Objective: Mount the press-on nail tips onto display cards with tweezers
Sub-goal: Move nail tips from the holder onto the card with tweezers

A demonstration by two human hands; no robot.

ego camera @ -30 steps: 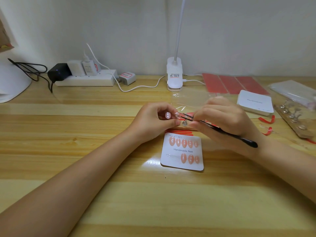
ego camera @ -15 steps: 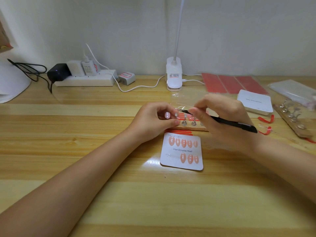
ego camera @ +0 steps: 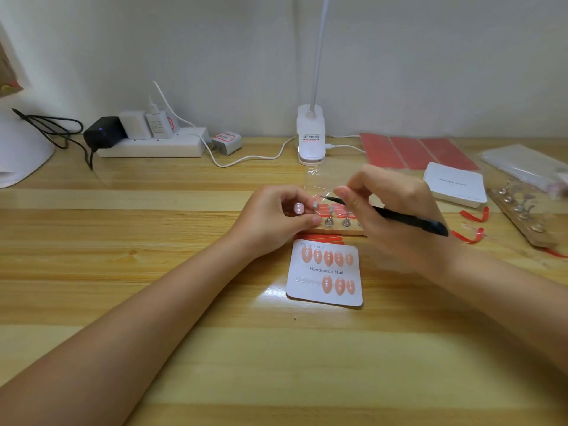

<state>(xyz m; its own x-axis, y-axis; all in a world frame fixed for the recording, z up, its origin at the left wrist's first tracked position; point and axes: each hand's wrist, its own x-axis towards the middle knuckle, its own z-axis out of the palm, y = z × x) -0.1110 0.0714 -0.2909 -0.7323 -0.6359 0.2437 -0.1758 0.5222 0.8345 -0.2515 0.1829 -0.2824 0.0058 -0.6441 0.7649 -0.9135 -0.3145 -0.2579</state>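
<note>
Above the card [ego camera: 325,273], the right hand [ego camera: 396,210] pinches tweezers [ego camera: 396,217]; the left hand [ego camera: 276,218] pinches a stand [ego camera: 335,229].

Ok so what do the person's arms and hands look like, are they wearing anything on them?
Both forearms are bare as far as the frame shows: no sleeves, gloves, watch or bracelets. No rings show on the left hand or the right hand. One left fingernail carries a pale, glossy pink polish or tip. The other nails are too small or turned away to judge.
</note>
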